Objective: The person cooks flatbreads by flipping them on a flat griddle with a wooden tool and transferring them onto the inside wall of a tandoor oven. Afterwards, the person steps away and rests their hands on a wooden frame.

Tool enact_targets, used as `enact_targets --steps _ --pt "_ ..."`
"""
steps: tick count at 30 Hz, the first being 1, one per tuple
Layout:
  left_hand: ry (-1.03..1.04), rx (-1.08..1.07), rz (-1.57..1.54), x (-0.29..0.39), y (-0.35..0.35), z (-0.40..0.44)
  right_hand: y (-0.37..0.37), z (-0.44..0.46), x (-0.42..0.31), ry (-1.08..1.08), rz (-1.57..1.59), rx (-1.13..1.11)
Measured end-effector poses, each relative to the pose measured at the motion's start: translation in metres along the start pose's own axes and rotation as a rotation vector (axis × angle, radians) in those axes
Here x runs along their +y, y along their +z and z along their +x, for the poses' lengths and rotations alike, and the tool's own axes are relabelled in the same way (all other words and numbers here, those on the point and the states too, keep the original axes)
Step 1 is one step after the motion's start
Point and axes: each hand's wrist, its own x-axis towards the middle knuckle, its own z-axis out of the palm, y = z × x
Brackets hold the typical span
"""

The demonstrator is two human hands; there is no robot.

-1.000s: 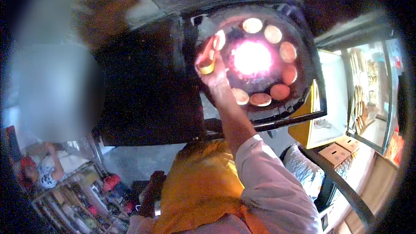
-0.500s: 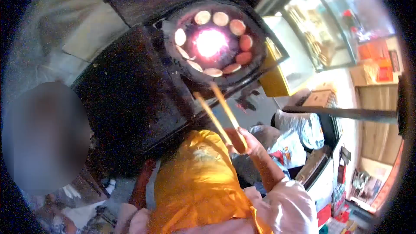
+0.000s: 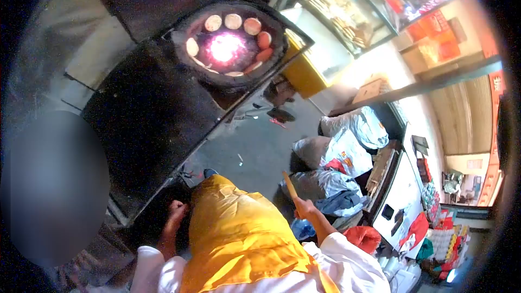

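My right hand is closed round wooden tongs, held low to the right of the yellow apron. On the apron's left side, near the dark counter's edge, my left hand is closed; what it holds, if anything, is too small to tell. Ahead, a round oven glows bright pink-white at its centre. Several flat round breads ring the glow along its inner wall. Neither hand touches the oven.
A dark counter lies left of the oven. Stuffed white bags stand on the right, beside a white surface with a phone. A yellow-sided box and a glass case are beyond. A blurred shape covers the left.
My right hand drew back from the oven with the tongs and came down beside the apron. The view has turned right, and the oven now appears farther off, toward the upper left.
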Motion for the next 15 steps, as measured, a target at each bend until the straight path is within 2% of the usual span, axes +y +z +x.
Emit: enact_targets --steps 2,3,5,6,7,8,9,11,13,15 --pt "0.264 -0.026 0.365 -0.002 0.011 -0.002 0.001 -0.011 -0.024 -0.173 -0.214 -0.063" --pt "0.265 -0.029 0.37 -0.015 0.018 0.003 0.004 -0.022 -0.036 -0.241 -0.306 -0.055" --pt "0.256 -0.205 0.008 -0.056 0.031 0.018 0.012 -0.002 -0.033 -0.558 -0.414 0.063" --pt "0.124 -0.205 -0.258 -0.053 0.038 0.008 0.012 -0.001 -0.034 -0.553 -0.411 0.054" --pt "0.117 -0.199 -0.25 -0.038 0.044 -0.01 0.013 -0.004 -0.033 -0.616 -0.383 0.02" --pt "0.025 -0.143 -0.141 -0.012 0.049 -0.036 0.012 -0.007 -0.024 -0.676 -0.354 -0.016" --pt "-0.066 -0.086 -0.036 0.003 0.054 -0.057 0.009 -0.01 -0.011 -0.669 -0.354 -0.029" --pt "-0.077 -0.072 0.017 0.0 0.056 -0.079 0.005 -0.014 0.009 -0.541 -0.269 -0.18" --pt "-0.093 -0.076 0.003 -0.015 0.057 -0.099 0.006 0.027 0.062 -0.519 -0.298 -0.161" --pt "-0.105 -0.017 -0.058 -0.066 0.051 -0.093 0.0 0.085 0.139 -0.223 -0.313 -0.131"
